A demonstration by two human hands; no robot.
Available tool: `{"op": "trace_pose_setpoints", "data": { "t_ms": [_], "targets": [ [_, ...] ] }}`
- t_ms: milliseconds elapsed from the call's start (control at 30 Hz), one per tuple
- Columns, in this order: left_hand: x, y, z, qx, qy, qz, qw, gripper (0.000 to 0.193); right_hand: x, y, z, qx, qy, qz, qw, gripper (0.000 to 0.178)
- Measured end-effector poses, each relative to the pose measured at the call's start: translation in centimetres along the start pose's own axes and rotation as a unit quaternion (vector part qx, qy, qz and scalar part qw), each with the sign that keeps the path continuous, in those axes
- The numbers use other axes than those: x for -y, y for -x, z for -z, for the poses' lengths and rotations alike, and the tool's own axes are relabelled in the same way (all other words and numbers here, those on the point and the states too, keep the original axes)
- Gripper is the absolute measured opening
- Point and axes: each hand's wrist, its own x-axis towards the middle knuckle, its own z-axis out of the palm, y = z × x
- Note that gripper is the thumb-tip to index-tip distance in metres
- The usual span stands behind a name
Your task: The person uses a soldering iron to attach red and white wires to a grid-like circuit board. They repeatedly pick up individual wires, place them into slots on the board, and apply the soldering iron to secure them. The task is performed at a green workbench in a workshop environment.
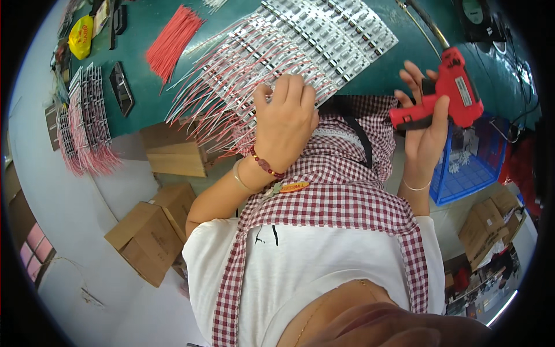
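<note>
My left hand (284,113) lies over the near edge of a panel of small silver circuit boards (341,34), its fingers bent and close together. What its fingertips pinch is hidden. Many thin red and white wires (231,87) fan out from the panel's left part, past that hand. In my right hand (425,136) is a red soldering gun (459,87) with a black-trimmed grip, held between thumb and fingers to the right of the panel. Its metal barrel points up and away, toward the far side of the table.
On the green table (130,52) lie a bundle of red wires (173,43), a black phone (121,89) and a yellow object (81,37). Wired boards (87,115) overhang the left edge. A blue crate (468,168) and cardboard boxes (147,240) stand below.
</note>
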Motion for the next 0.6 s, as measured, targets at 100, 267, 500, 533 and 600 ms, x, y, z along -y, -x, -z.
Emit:
{"op": "trace_pose_setpoints", "data": {
  "t_ms": [100,267,500,533,600],
  "targets": [
    [0.3,0.3,0.6,0.025,-0.011,-0.008,1.000,0.031,-0.1,-1.6,-1.5,-0.014,-0.012,-0.046,0.999,0.045],
    [1.4,3.6,1.9,0.074,-0.033,0.003,0.997,0.034,-1.3,0.2,-1.3,0.020,-0.052,-0.123,0.991,0.045],
    [4.0,1.8,7.9,0.133,0.036,-0.037,0.990,0.025,-0.9,3.0,-2.1,0.051,-0.021,-0.136,0.989,0.045],
    [5.3,-0.2,7.8,0.135,0.031,-0.044,0.989,0.020,-0.7,3.1,-2.3,0.052,-0.014,-0.133,0.990,0.046],
    [8.8,-5.9,5.6,-0.044,-0.015,-0.066,0.997,0.013,-0.4,2.9,-2.2,0.056,-0.021,-0.137,0.989,0.046]
  ]
}}
